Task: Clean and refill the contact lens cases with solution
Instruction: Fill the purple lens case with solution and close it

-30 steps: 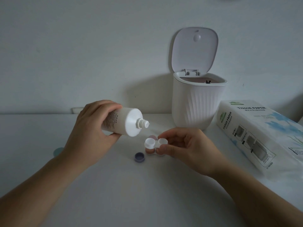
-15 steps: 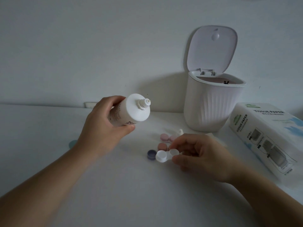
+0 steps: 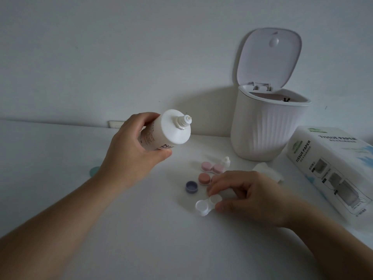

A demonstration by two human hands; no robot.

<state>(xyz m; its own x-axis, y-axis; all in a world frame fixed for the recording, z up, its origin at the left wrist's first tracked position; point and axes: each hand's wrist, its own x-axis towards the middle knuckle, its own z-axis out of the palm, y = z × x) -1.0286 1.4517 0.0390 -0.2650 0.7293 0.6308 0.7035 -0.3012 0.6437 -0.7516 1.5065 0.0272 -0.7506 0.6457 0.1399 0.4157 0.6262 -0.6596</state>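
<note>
My left hand (image 3: 129, 152) is wrapped around a smooth white plastic bottle (image 3: 165, 131) of solution. It is round like a tube, held up above the table (image 3: 60, 150) and tipped, with its little ridged nozzle open and pointing up and to the right. I can only read a few letters on its label because my fingers cover the rest.

My right hand (image 3: 248, 196) rests low on the table and pinches a white lens case (image 3: 207, 205) between thumb and fingers. The case has two round shiny cups side by side, both open on top. I cannot tell if there is any liquid inside. My fingers hide part of the far cup.

Just behind the case lie a small purple cap (image 3: 191, 187) and a round peach cap (image 3: 204, 178). A pink lens case (image 3: 212, 167) sits a bit farther back, with a tiny white dropper bottle (image 3: 225, 161) beside it. A crumpled white tissue (image 3: 268, 171) peeks out behind my right hand.

At the back stands a white bin (image 3: 268, 130) with ribbed sides and its flat lid flipped up. On the right is a soft pack of tissue paper (image 3: 333, 170), cut off at the edge. A bluish round thing (image 3: 93, 171) pokes out from behind my left wrist, mostly hidden.
</note>
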